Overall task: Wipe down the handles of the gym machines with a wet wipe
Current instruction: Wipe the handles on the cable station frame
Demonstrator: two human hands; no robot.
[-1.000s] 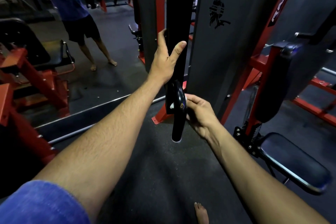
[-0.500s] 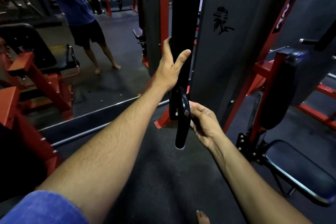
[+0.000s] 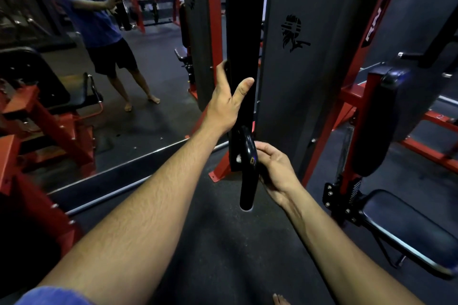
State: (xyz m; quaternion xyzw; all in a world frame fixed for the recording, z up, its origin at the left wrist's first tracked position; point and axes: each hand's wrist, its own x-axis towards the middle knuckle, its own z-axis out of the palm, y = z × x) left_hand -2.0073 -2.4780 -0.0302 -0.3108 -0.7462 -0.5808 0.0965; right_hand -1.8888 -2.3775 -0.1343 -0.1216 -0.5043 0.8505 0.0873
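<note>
A black curved handle point(image 3: 248, 176) hangs at the bottom of a tall black machine arm point(image 3: 244, 32). My left hand point(image 3: 226, 104) grips that arm just above the handle, thumb on its front face and fingers behind it. My right hand point(image 3: 275, 168) curls round the handle's upper part from the right. A small pale patch point(image 3: 238, 158) shows at the handle's left side; I cannot tell whether it is the wet wipe, which is otherwise hidden.
A grey weight-stack cover point(image 3: 309, 69) with red frame stands right behind the handle. To the right are a padded seat point(image 3: 406, 228) and back pad point(image 3: 379, 119). A wall mirror point(image 3: 99, 82) on the left reflects a person and red machines. My bare foot point(image 3: 280, 299) is on the dark floor.
The view has tilted, so both hands and the handle sit lower in the picture. Both hands keep their holds; the right hand has barely shifted on the handle.
</note>
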